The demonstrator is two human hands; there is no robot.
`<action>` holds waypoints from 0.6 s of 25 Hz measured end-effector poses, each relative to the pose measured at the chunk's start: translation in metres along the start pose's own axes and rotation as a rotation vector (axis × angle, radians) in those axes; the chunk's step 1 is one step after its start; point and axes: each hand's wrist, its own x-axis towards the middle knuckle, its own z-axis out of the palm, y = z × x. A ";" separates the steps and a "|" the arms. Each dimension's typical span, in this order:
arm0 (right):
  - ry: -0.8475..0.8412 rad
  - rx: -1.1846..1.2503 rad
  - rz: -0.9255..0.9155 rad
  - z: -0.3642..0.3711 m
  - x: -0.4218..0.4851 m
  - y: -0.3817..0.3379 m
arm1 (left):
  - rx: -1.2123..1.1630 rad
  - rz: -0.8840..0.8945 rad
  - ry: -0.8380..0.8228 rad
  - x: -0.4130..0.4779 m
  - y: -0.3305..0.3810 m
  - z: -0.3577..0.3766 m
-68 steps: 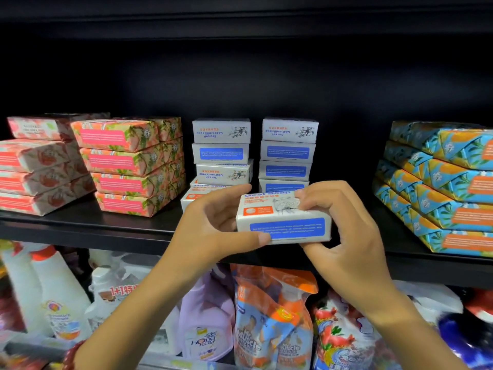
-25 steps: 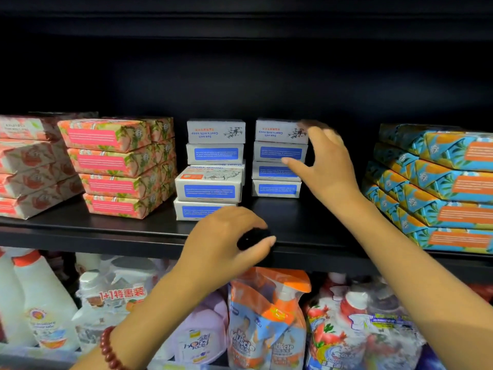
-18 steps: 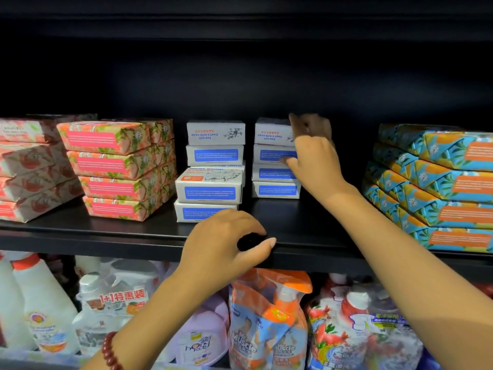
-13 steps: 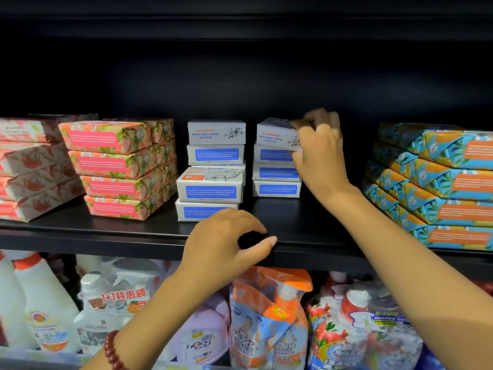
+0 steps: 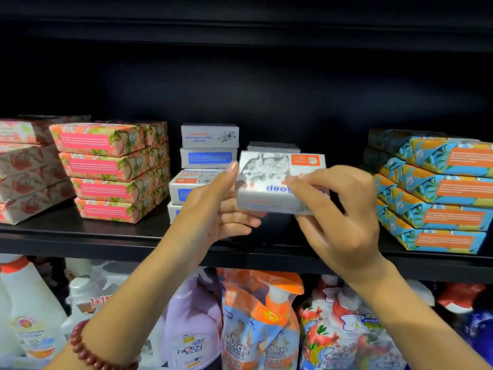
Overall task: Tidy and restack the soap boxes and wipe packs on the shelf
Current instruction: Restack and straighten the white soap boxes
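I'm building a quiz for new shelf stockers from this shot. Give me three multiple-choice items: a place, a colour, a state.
1. Where is the white soap box? A. On the pink packs. B. Held up before the shelf. C. Among the bottles below.
2. What colours are the right-end packs? A. Blue and orange. B. Green. C. Black.
3. What is the left hand doing? A. Hanging empty. B. Pressing a bottle. C. Gripping the box.
Answers: B, the right hand grips it too, lifted off the shelf; A, their wrappers show it; C, its fingers curl beneath.
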 end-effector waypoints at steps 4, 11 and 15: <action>-0.135 0.065 -0.077 -0.011 -0.005 -0.002 | 0.075 0.125 -0.084 -0.013 -0.001 0.001; -0.477 0.397 0.587 -0.029 0.006 0.000 | 0.181 0.295 -0.011 -0.017 -0.016 0.004; -0.489 0.531 0.593 -0.031 0.005 -0.002 | 0.142 0.332 0.008 -0.014 -0.020 0.002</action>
